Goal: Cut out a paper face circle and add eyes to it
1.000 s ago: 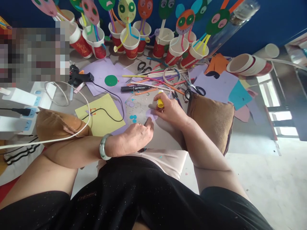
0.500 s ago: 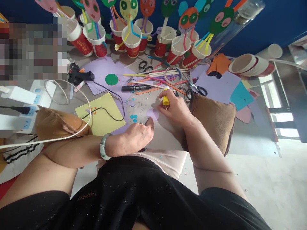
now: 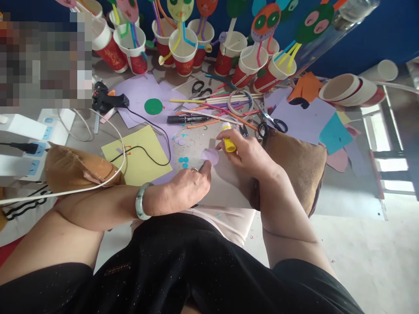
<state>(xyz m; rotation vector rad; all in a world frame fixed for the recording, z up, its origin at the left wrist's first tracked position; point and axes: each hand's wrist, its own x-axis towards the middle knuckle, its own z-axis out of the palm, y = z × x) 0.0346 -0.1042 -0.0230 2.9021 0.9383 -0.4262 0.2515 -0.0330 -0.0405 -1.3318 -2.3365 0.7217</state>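
Note:
My right hand (image 3: 250, 152) has its fingers wrapped round a yellow and white glue stick (image 3: 230, 145), held tilted just above the table. Below and left of the stick lies a small purple paper circle (image 3: 210, 155) on the grey table top. The fingertips of my left hand (image 3: 188, 185) are at the near edge of that circle, with the other fingers curled in. Small blue paper dots (image 3: 183, 160) and pale purple paper bits (image 3: 179, 141) lie left of the circle. A green paper oval (image 3: 153, 106) rests on purple paper (image 3: 140, 96) further back.
Red and white paper cups (image 3: 183, 52) with paper faces line the back. Scissors (image 3: 273, 122), a black marker (image 3: 186, 119) and sticks lie mid-table. A black glue gun (image 3: 113, 101) with its cord is left; brown cushions (image 3: 293, 170) (image 3: 78, 163) flank my arms.
The glue stick has tilted a little in my right hand, which has moved slightly right, away from the circle. My left hand stays at the circle's edge. The whole view has shifted slightly.

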